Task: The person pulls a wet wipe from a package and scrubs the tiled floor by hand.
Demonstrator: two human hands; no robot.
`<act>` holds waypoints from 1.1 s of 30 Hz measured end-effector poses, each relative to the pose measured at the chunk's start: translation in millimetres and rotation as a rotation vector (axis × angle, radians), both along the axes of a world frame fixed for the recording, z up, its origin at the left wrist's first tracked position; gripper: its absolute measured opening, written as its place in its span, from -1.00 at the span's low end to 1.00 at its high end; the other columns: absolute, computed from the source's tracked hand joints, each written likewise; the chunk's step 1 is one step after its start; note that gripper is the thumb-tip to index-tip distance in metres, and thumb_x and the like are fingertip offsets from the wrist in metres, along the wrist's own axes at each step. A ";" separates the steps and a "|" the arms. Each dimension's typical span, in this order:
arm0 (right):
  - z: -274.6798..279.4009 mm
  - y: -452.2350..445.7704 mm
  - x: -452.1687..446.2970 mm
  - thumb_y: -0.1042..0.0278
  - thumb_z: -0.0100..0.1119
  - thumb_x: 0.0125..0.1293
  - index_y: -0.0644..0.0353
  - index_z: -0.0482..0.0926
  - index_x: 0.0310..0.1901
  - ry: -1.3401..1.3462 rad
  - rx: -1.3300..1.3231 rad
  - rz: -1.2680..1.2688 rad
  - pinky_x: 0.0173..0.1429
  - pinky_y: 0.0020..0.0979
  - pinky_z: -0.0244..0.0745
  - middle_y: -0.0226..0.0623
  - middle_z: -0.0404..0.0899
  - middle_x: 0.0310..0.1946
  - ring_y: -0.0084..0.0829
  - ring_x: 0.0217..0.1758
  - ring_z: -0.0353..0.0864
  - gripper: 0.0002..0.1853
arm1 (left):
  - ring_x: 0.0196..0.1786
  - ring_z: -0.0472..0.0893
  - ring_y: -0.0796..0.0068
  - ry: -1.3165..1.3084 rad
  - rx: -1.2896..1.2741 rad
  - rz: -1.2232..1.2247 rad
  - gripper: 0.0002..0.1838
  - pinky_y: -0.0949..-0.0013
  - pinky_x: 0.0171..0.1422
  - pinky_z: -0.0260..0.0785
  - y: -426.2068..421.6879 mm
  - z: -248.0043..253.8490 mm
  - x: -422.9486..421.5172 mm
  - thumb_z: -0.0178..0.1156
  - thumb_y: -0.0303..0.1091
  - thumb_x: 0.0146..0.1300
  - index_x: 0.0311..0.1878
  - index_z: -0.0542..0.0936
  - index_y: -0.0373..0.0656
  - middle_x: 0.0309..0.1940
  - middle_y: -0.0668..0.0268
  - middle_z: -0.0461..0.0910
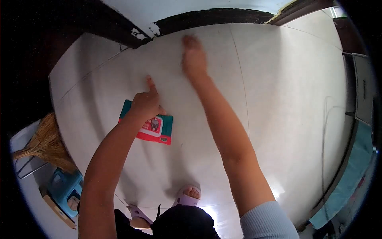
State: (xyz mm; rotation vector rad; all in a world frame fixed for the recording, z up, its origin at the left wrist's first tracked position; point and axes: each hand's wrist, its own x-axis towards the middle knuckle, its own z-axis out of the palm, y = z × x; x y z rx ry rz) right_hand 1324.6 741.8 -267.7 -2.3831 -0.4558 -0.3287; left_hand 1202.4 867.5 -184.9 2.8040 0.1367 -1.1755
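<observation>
Over a red and green packet (153,127) that lies on the pale tiled floor, my left hand (146,102) has its index finger stretched out forward and its thumb out to the side at the packet's upper edge. The hand and forearm cover part of the packet. Farther forward and to the right, my right hand (194,57) is blurred by motion above the floor, close to the dark skirting along the wall. Its fingers are too smeared to make out, and no object shows in it.
A straw broom (45,145) and a blue plastic stool (65,189) are at the left. Dark skirting (211,16) runs along the front wall. Teal cloth (346,175) lines the right side. My feet in light purple slippers (186,198) are at the bottom.
</observation>
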 end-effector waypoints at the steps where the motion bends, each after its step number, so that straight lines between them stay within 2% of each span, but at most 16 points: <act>1: 6.2 5.4 -15.6 0.63 -0.05 -0.01 0.27 0.46 -0.04 0.054 0.039 0.068 0.13 -0.31 0.32 -0.13 0.45 -0.02 -0.22 0.11 0.36 -0.59 | -0.15 0.57 0.00 -0.004 -0.013 0.007 0.33 0.23 0.01 0.40 -1.5 2.0 -0.2 0.42 -0.06 -0.23 0.23 -0.43 -0.54 -0.14 -0.21 0.47; 5: 16.6 3.1 -35.4 0.46 -0.10 0.13 0.23 0.52 -0.11 0.293 0.259 0.328 0.10 -0.28 0.32 -0.13 0.48 -0.08 -0.18 0.03 0.42 -0.70 | -0.12 0.56 0.03 -0.020 -0.015 0.036 0.35 0.23 0.02 0.40 3.7 -2.9 -1.6 0.43 -0.03 -0.25 0.25 -0.42 -0.50 -0.09 -0.21 0.45; 6: 6.8 -5.7 -17.0 0.31 -0.15 0.23 0.25 0.51 -0.12 0.338 0.403 0.156 0.09 -0.25 0.29 -0.06 0.46 -0.06 -0.12 0.01 0.41 -0.70 | -0.13 0.57 0.04 -0.043 0.015 0.003 0.35 0.23 0.02 0.40 5.2 -9.4 -3.9 0.42 -0.02 -0.25 0.26 -0.41 -0.49 -0.09 -0.21 0.45; 9: 33.7 -25.6 26.0 0.37 -0.07 0.18 0.29 0.50 -0.12 0.431 0.331 -0.124 0.05 -0.23 0.32 -0.03 0.47 -0.09 -0.12 -0.02 0.43 -0.72 | -0.25 0.60 0.15 -0.100 0.023 -0.014 0.28 0.27 -0.06 0.38 5.2 -2.5 -7.4 0.43 -0.04 -0.30 0.26 -0.24 -0.56 -0.29 -0.05 0.57; 11: 10.6 -17.6 29.3 0.49 -0.15 0.18 0.22 0.53 -0.14 -0.096 0.141 0.004 0.04 -0.30 0.36 -0.12 0.51 -0.15 -0.16 -0.04 0.44 -0.72 | -0.24 0.60 0.15 -0.131 0.014 0.016 0.25 0.26 -0.07 0.38 3.2 0.9 -12.1 0.41 -0.05 -0.27 0.27 -0.23 -0.53 -0.30 -0.03 0.57; 15: 1.3 21.4 -64.6 0.45 -0.07 0.20 0.20 0.51 -0.12 0.109 0.031 0.494 0.16 -0.26 0.28 -0.13 0.48 -0.06 -0.13 0.07 0.39 -0.76 | -0.24 0.59 0.13 -0.224 0.001 0.050 0.11 0.23 -0.08 0.39 -0.2 6.1 -41.0 0.33 -0.07 -0.14 0.30 -0.16 -0.44 -0.34 0.03 0.58; 19: 17.2 -17.5 -77.3 0.41 -0.15 0.22 0.16 0.51 -0.11 0.201 -0.047 0.605 0.09 -0.33 0.33 -0.24 0.50 -0.08 -0.25 0.04 0.42 -0.73 | -0.30 0.58 0.11 -0.260 -0.185 0.173 -0.14 0.17 -0.16 0.38 38.0 56.1 -140.0 0.25 -0.11 -0.02 0.31 0.05 -0.17 -0.47 0.06 0.56; 21: 8.1 -62.0 -5.3 0.48 -0.07 0.15 0.18 0.47 -0.06 0.005 0.145 -0.144 0.03 -0.23 0.32 -0.14 0.47 -0.09 -0.11 -0.05 0.42 -0.70 | -0.47 0.54 0.13 -0.105 -0.256 0.346 -0.23 0.18 -0.31 0.36 82.2 100.6 -187.4 0.24 -0.12 -0.01 0.28 0.17 -0.10 -0.63 0.10 0.52; 23: -8.3 -104.6 68.5 0.40 -0.05 0.10 0.34 0.45 -0.08 -0.025 0.127 -0.343 0.05 -0.19 0.33 -0.01 0.45 -0.09 -0.04 -0.02 0.43 -0.67 | -0.69 0.41 0.31 -0.057 -0.246 0.590 -0.28 0.31 -0.49 0.29 128.2 115.8 -244.0 0.25 -0.17 0.00 0.25 0.23 -0.14 -0.77 0.16 0.43; 24: -10.4 -113.7 95.2 0.39 -0.04 0.08 0.37 0.45 -0.10 0.200 0.121 -0.361 0.07 -0.19 0.33 0.04 0.44 -0.08 -0.02 0.00 0.42 -0.66 | -0.75 0.29 0.54 -0.069 -0.271 0.705 -0.32 0.43 -0.58 0.19 148.9 121.7 -272.8 0.24 -0.27 0.03 0.25 0.25 -0.14 -0.82 0.24 0.35; 27: -3.8 -78.7 87.8 0.39 -0.02 0.08 0.30 0.44 -0.06 0.119 -0.225 -0.056 0.09 -0.19 0.33 0.02 0.43 -0.06 -0.03 0.01 0.41 -0.64 | -0.70 0.29 0.66 -0.010 -0.227 0.959 -0.38 0.55 -0.58 0.19 180.2 152.5 -306.3 0.21 -0.36 0.05 0.23 0.29 -0.14 -0.78 0.33 0.37; 29: -45.3 -44.6 51.2 0.25 -0.28 0.33 0.18 0.39 0.08 0.030 0.047 0.205 0.20 -0.34 0.22 -0.12 0.37 0.10 -0.20 0.17 0.32 -0.62 | -0.69 0.30 0.65 -0.016 -0.190 0.944 -0.38 0.54 -0.57 0.21 204.1 148.8 -329.9 0.22 -0.36 0.04 0.23 0.29 -0.14 -0.77 0.33 0.39; 30: -14.3 -17.2 0.0 0.30 -0.28 0.32 0.15 0.36 0.13 0.203 -0.034 0.255 0.28 -0.38 0.13 -0.15 0.31 0.16 -0.25 0.24 0.25 -0.62 | -0.69 0.31 0.65 -0.032 -0.144 0.924 -0.38 0.54 -0.56 0.23 217.5 146.0 -343.5 0.22 -0.37 0.04 0.23 0.30 -0.14 -0.75 0.32 0.40; 31: -10.6 -0.7 -48.0 0.08 -0.31 0.37 0.22 0.36 0.08 0.099 -0.034 0.332 0.23 -0.26 0.17 -0.09 0.38 0.08 -0.11 0.15 0.33 -0.56 | -0.65 0.34 0.63 -0.084 -0.197 0.958 -0.36 0.52 -0.55 0.26 224.0 139.4 -353.7 0.26 -0.33 0.02 0.22 0.31 -0.11 -0.73 0.30 0.42; 32: 32.8 15.6 -97.5 0.08 -0.30 0.37 0.20 0.39 0.07 0.464 0.074 0.311 0.22 -0.27 0.18 -0.11 0.37 0.08 -0.12 0.15 0.33 -0.56 | -0.65 0.34 0.63 -0.080 -0.205 0.965 -0.36 0.52 -0.55 0.26 230.8 127.5 -360.2 0.26 -0.33 0.02 0.22 0.31 -0.11 -0.73 0.30 0.42; 33: 6.9 12.5 -132.1 0.08 -0.28 0.36 0.20 0.39 0.06 0.327 0.056 0.503 0.20 -0.26 0.21 -0.14 0.39 0.07 -0.13 0.13 0.34 -0.57 | -0.64 0.38 0.56 -0.029 -0.183 0.931 -0.30 0.47 -0.51 0.30 238.5 112.7 -362.8 0.28 -0.30 -0.01 0.25 0.25 -0.08 -0.73 0.27 0.43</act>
